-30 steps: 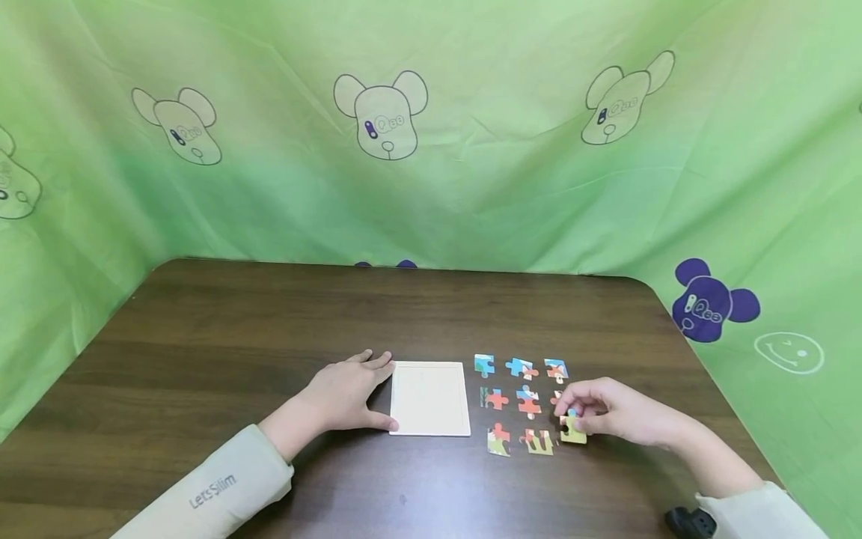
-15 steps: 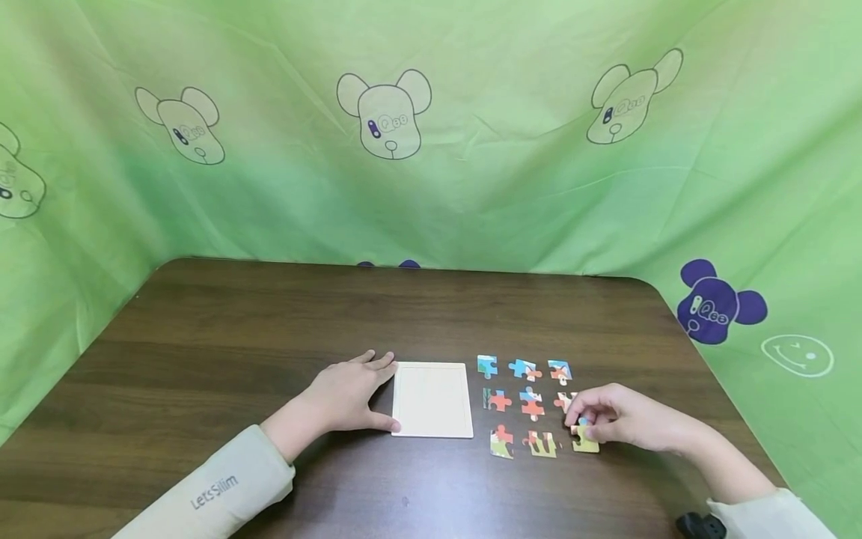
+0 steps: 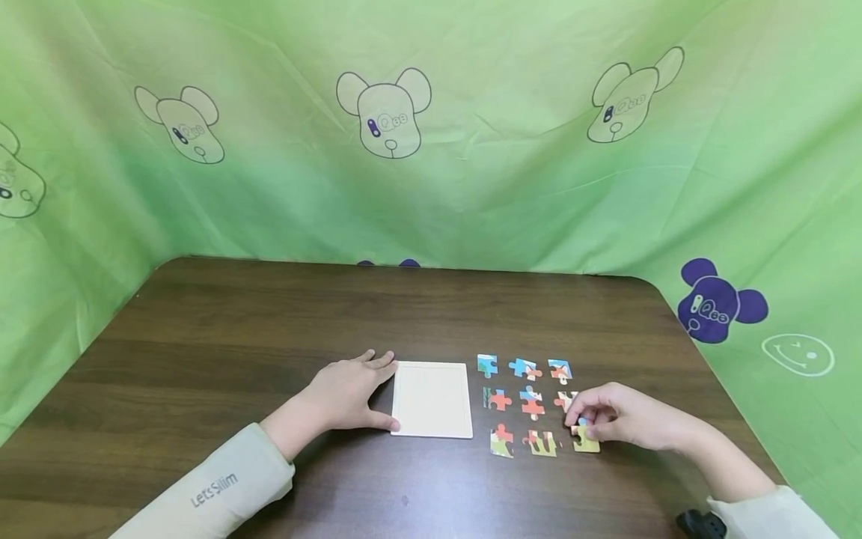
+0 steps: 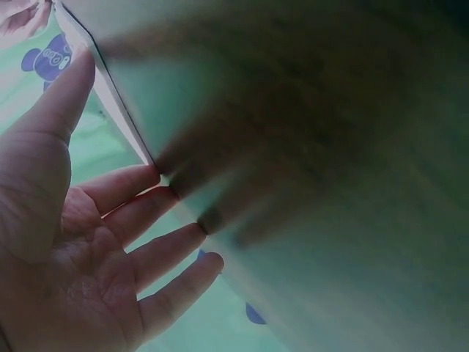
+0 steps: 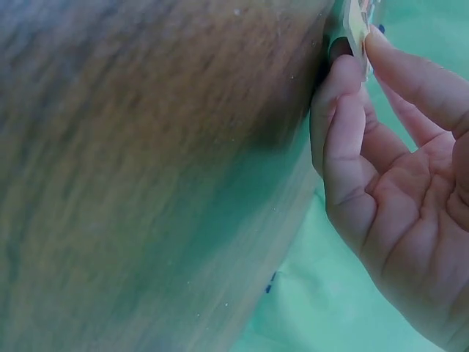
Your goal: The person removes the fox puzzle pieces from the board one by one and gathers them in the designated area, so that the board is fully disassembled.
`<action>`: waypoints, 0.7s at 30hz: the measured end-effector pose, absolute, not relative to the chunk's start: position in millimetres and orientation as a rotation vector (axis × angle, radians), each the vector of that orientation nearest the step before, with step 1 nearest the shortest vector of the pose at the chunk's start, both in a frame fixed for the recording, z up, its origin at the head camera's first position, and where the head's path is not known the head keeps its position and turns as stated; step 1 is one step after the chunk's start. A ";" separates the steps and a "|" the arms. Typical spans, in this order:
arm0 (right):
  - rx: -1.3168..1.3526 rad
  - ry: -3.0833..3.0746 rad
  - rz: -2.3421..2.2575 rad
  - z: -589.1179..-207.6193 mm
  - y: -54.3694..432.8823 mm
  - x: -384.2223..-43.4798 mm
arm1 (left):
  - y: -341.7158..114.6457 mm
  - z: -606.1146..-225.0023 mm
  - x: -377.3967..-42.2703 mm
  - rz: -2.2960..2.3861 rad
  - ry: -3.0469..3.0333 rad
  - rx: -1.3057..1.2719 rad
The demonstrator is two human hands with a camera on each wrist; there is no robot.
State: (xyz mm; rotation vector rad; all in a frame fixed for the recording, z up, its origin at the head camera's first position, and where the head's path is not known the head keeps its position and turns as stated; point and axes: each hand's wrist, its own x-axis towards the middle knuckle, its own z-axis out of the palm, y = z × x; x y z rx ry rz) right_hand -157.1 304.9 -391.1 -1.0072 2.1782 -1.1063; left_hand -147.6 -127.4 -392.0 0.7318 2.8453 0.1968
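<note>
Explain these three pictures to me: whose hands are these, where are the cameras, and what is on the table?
No machine here: a person works with bare hands. The wide picture comes from a camera on their head; the two blurry close-ups come from cameras on each wrist. On the brown table lie a blank white puzzle board and nine colourful puzzle pieces in three rows. The left hand rests flat against the board's left edge, fingers straight. The right hand pinches the yellowish corner piece nearest it; the right wrist view shows the fingertips on that piece's edge.

Staged recording booth: green cartoon-bear cloth (image 3: 471, 150) walls around brown table (image 3: 269, 322).
</note>
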 end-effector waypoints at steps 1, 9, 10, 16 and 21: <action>-1.006 2.180 -1.103 -390.9 304.7 -157.0 | -127.7 -392.1 -147.4 0.196 2.843 0.734; -1.057 2.203 -1.075 -390.1 304.7 -156.1 | -131.0 -395.1 -146.1 0.231 2.830 0.742; -1.069 2.209 -1.071 -389.9 305.0 -156.2 | -131.3 -395.2 -146.2 0.235 2.832 0.743; -1.116 2.230 -1.042 -387.7 308.7 -156.4 | -132.2 -397.0 -146.8 0.249 2.829 0.742; -1.076 2.253 -1.023 -384.1 309.4 -155.8 | -133.7 -398.9 -146.2 0.286 2.809 0.732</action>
